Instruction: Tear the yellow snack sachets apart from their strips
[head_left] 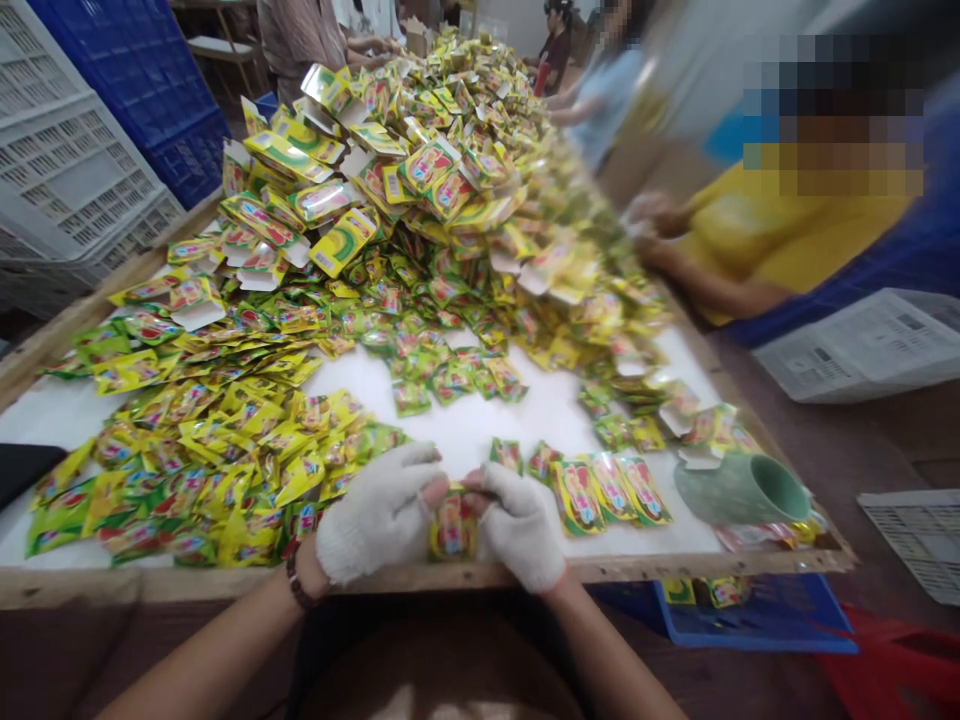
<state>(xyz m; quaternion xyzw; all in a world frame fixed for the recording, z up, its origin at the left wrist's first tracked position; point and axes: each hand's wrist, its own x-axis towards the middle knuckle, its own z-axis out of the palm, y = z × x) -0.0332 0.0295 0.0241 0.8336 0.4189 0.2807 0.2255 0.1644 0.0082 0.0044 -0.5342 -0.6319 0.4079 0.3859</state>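
Observation:
Between my hands, at the table's near edge, is a small yellow-and-green packet (454, 525) with red print. My left hand (379, 515), in a white glove with bare fingertips, grips its upper left side. Gloved the same way, my right hand (521, 520) pinches its upper right corner. Two small green packets (506, 455) lie just beyond the right hand, and beside them three larger printed packets (577, 495) are laid out in a row. To the left of my left hand spreads a heap of yellow and green packets (225, 455).
A large mound of packets and open boxes (427, 170) covers the far table. A green cup (742, 487) lies on its side at right, above a blue crate (757, 620). White crates (82, 170) stand left. Co-workers, one in a yellow top (780, 225), line the sides.

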